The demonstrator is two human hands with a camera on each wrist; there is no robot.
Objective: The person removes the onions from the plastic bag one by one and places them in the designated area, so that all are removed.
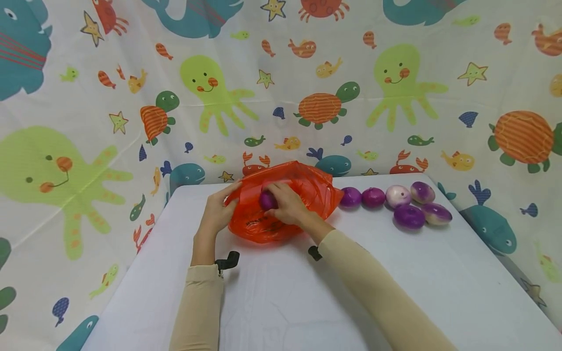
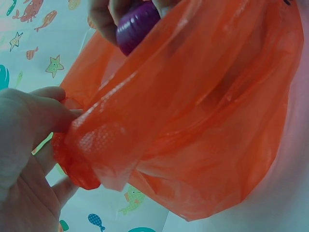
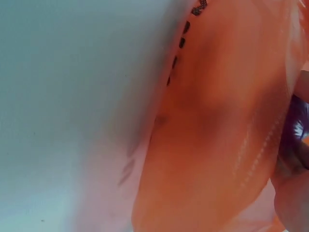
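Observation:
An orange-red plastic bag [image 1: 259, 229] sits on the table with its mouth held apart. My left hand [image 1: 218, 207] pinches the bag's left edge; in the left wrist view its thumb and fingers [image 2: 48, 108] grip the crumpled rim. My right hand [image 1: 287, 202] holds a purple onion [image 1: 268, 200] at the bag's mouth. That onion [image 2: 137, 28] shows above the bag's edge in the left wrist view. Only part of the onion [image 3: 298, 123] appears at the right edge of the right wrist view. The bag's contents are hidden by its film.
To the right of the bag, several onions lie on the white table [image 1: 272, 302]. Among them are a purple onion [image 1: 409, 217], a whitish one [image 1: 398, 196] and a purple-and-white one [image 1: 436, 214]. A curtain [image 1: 281, 97] with printed sea animals hangs behind the table.

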